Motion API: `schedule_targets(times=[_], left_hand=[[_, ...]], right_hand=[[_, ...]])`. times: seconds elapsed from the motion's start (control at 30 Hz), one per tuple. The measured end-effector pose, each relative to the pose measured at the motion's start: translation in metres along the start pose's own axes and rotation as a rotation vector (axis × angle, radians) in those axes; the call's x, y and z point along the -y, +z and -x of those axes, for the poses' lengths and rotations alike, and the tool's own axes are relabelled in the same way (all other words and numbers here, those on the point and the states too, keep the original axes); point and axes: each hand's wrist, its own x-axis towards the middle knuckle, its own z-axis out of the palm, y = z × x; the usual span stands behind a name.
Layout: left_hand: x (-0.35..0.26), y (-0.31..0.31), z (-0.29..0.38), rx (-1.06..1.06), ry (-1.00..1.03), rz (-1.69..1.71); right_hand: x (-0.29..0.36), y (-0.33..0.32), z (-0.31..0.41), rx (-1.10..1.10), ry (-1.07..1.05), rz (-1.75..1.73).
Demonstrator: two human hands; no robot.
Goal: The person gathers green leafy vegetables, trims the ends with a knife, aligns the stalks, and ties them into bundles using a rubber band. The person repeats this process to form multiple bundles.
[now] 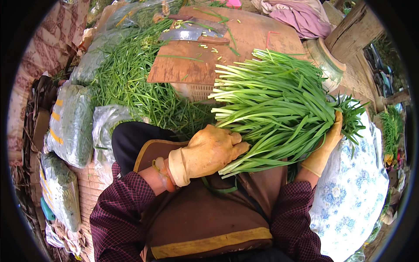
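Observation:
A wide bunch of green garlic chives [275,104] lies across my lap and the board's near right corner, pale stem ends to the left. My right hand [327,140], in a tan rubber glove, is closed around its leafy end. My left hand [216,147], gloved alike, has its fingers curled at the lower left stems; what lies under them is hidden. Beyond the bunch is a wooden board [193,70] with a cleaver [185,33] and cut stem bits on it. Loose green leaves [131,72] are heaped left of the board.
Packed plastic bags of greens [70,124] stand at the left, with a clear plastic bag [108,131] beside my knee. A blue-flowered cloth [347,190] is at the right. A glazed jar [327,65] and a wooden post [353,29] stand at the back right, near a mauve cloth [294,16].

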Motion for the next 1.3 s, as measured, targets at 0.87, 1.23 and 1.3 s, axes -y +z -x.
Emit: schedule_targets(times=[0.87,1.23,1.3], left_hand=[[0.162,-0.105,0.148,-0.129,-1.063,-0.63],[0.004,-0.027,0.074,-0.028,-0.753,0.799],[-0.011,-0.025,0.054,0.015,-0.956,1.021]], right_hand=[[0.013,0.012,0.01,-0.189,0.1,-0.158],[0.018,0.018,0.017,-0.205,0.178,-0.209],[0.021,0.021,0.018,-0.239,0.141,-0.203]])
